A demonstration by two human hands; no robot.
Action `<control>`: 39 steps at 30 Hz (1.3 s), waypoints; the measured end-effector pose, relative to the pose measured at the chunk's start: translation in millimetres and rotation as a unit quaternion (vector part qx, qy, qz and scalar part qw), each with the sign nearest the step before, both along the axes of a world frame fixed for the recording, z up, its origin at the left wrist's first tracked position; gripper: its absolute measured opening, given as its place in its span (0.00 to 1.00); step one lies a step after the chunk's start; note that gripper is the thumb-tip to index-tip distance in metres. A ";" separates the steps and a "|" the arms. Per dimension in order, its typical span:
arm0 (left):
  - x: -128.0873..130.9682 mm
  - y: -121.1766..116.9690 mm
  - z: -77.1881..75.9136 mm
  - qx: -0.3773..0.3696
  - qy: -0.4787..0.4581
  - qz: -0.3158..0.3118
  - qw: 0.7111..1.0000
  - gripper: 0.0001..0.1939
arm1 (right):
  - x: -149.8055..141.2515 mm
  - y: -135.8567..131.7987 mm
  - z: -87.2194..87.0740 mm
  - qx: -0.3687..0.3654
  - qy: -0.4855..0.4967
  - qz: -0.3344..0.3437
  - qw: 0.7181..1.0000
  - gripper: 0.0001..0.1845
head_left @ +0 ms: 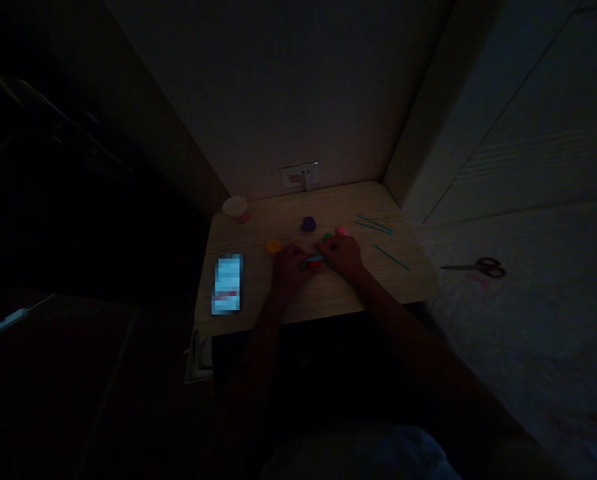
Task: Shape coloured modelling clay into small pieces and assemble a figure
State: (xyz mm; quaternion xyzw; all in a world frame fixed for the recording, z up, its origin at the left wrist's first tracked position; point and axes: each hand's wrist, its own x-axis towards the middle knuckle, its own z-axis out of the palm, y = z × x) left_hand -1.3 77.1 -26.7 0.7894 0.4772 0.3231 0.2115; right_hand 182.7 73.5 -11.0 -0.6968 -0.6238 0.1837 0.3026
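We look partway along: L hand (289,267) seems clamped on the red piece (314,265), approx. mid-table (403,287), R hand (343,255) by it, grip unclear (too dim), w/ purple lump (308,224) on far side untouched.

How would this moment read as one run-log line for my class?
Left hand: at small red lump; right hand: at slim light-blue piece; nearby: round orange lump, rounded purple lump; grip: too dark to tell
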 end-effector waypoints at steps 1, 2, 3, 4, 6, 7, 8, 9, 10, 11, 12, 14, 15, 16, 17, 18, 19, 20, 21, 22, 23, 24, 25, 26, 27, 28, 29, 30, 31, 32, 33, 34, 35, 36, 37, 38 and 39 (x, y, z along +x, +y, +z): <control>0.3 -0.1 0.1 -0.005 -0.002 0.000 1.000 0.12 | -1.2 -0.4 0.4 0.003 0.006 -0.007 1.000 0.23; 0.5 -0.2 0.1 -0.009 -0.004 0.001 1.000 0.11 | -2.3 -0.7 1.0 0.005 0.009 -0.013 1.000 0.23; 0.6 -0.4 0.0 -0.011 -0.005 0.001 1.000 0.11 | -3.4 -1.2 1.7 0.004 0.008 -0.016 1.000 0.22; 0.5 -0.7 0.0 -0.010 -0.005 0.002 1.000 0.11 | -4.3 -1.6 2.5 0.001 0.002 -0.015 1.000 0.22; 0.3 -1.1 -0.2 -0.007 0.000 0.002 1.000 0.11 | -6.1 -2.5 4.1 -0.005 -0.020 -0.008 1.000 0.21; 0.2 -1.2 -0.3 -0.005 0.003 0.003 1.000 0.11 | -6.9 -2.9 4.7 -0.008 -0.035 -0.005 0.999 0.21; 0.2 -1.2 -0.4 -0.004 0.006 0.004 1.000 0.11 | -7.5 -3.3 5.1 -0.009 -0.050 -0.002 0.999 0.20; 0.1 -1.2 -0.5 -0.004 0.009 0.005 1.000 0.11 | -8.0 -3.6 5.3 -0.009 -0.062 0.000 0.998 0.19; 0.1 -1.0 -0.7 -0.004 0.012 0.004 1.000 0.11 | -8.3 -3.9 5.4 -0.009 -0.072 0.001 0.997 0.19; 0.1 -0.8 -0.8 -0.003 0.013 0.003 1.000 0.11 | -8.4 -4.0 5.3 -0.010 -0.081 0.004 0.997 0.18; 0.1 -0.6 -0.9 -0.003 0.013 0.003 1.000 0.10 | -8.5 -4.0 5.1 -0.010 -0.089 0.006 0.996 0.18; 0.0 -0.3 -1.0 -0.001 0.014 0.001 1.000 0.11 | -8.3 -3.7 4.6 -0.008 -0.099 0.012 0.995 0.17; -0.1 -0.3 -0.9 0.001 0.015 0.001 1.000 0.11 | -8.1 -3.5 4.4 -0.006 -0.101 0.015 0.995 0.17; -0.1 -0.4 -0.7 0.004 0.014 -0.001 1.000 0.11 | -7.9 -3.2 4.1 -0.003 -0.101 0.018 0.995 0.17; -0.1 -0.5 -0.6 0.006 0.014 -0.003 1.000 0.11 | -7.7 -3.0 4.0 0.000 -0.097 0.020 0.995 0.17; -0.1 -0.6 -0.6 0.009 0.013 -0.005 1.000 0.11 | -7.3 -2.7 3.9 0.001 -0.090 0.020 0.996 0.17; 0.0 -0.6 -0.7 0.013 0.011 -0.004 1.000 0.11 | -6.9 -2.4 3.8 0.000 -0.079 0.015 0.997 0.17; 0.1 -0.6 -1.0 0.016 0.009 -0.002 1.000 0.11 | -6.3 -2.2 3.8 0.000 -0.064 0.005 0.998 0.18; 0.3 -0.5 -1.5 0.017 0.006 0.002 1.000 0.12 | -5.7 -2.0 3.8 -0.001 -0.046 -0.008 0.999 0.19; 0.5 -0.3 -2.0 0.017 0.003 0.006 1.000 0.12 | -5.2 -1.9 3.8 -0.001 -0.029 -0.021 0.999 0.20; 0.6 0.0 -2.6 0.016 0.001 0.010 1.000 0.13 | -4.7 -1.9 3.8 0.001 -0.017 -0.033 0.999 0.21; 0.7 0.2 -3.2 0.014 0.001 0.012 1.000 0.13 | -4.4 -2.0 3.7 0.002 -0.010 -0.041 0.999 0.21; 0.8 0.4 -3.5 0.011 0.003 0.012 1.000 0.13 | -4.4 -2.1 3.6 0.001 -0.010 -0.043 0.999 0.22; 0.7 0.4 -3.5 0.010 0.008 0.011 1.000 0.13 | -4.6 -2.2 3.5 -0.003 -0.018 -0.040 0.999 0.21; 0.6 0.2 -3.1 0.010 0.015 0.011 1.000 0.13 | -5.0 -2.4 3.4 -0.010 -0.031 -0.033 0.999 0.21; 0.5 -0.2 -2.3 0.009 0.023 0.008 1.000 0.12 | -5.5 -2.5 3.3 -0.017 -0.045 -0.025 0.999 0.21; 0.4 -0.9 -1.2 0.008 0.032 0.005 0.999 0.12 | -5.9 -2.5 3.3 -0.023 -0.059 -0.017 0.998 0.20; 0.4 -1.7 0.3 0.006 0.040 0.002 0.999 0.12 | -6.3 -2.6 3.5 -0.029 -0.073 -0.011 0.997 0.19; 0.4 -2.7 2.0 0.002 0.047 0.001 0.999 0.12 | -6.6 -2.5 3.9 -0.033 -0.084 -0.008 0.996 0.18; 0.5 -3.6 3.7 -0.002 0.052 0.001 0.999 0.12 | -6.9 -2.5 4.6 -0.036 -0.093 -0.007 0.995 0.17; 0.7 -4.5 5.4 -0.006 0.055 0.003 0.998 0.11 | -7.0 -2.5 5.6 -0.039 -0.100 -0.005 0.994 0.17; 0.9 -5.2 6.9 -0.009 0.058 0.004 0.998 0.12 | -7.2 -2.6 7.0 -0.043 -0.107 -0.003 0.993 0.16; 1.1 -5.8 8.2 -0.013 0.060 0.007 0.998 0.12 | -7.4 -2.7 8.6 -0.047 -0.113 0.001 0.992 0.16; 1.2 -6.2 9.1 -0.015 0.062 0.006 0.998 0.12 | -7.8 -2.9 10.3 -0.050 -0.120 0.006 0.991 0.16; 1.3 -6.5 9.7 -0.015 0.064 0.003 0.998 0.12 | -8.3 -3.2 11.9 -0.053 -0.127 0.010 0.990 0.16; 1.2 -6.6 10.0 -0.014 0.064 0.001 0.998 0.12 | -8.9 -3.4 13.2 -0.057 -0.133 0.012 0.989 0.16; 1.0 -6.6 10.0 -0.013 0.064 -0.001 0.998 0.12 | -9.6 -3.6 14.0 -0.060 -0.136 0.011 0.989 0.16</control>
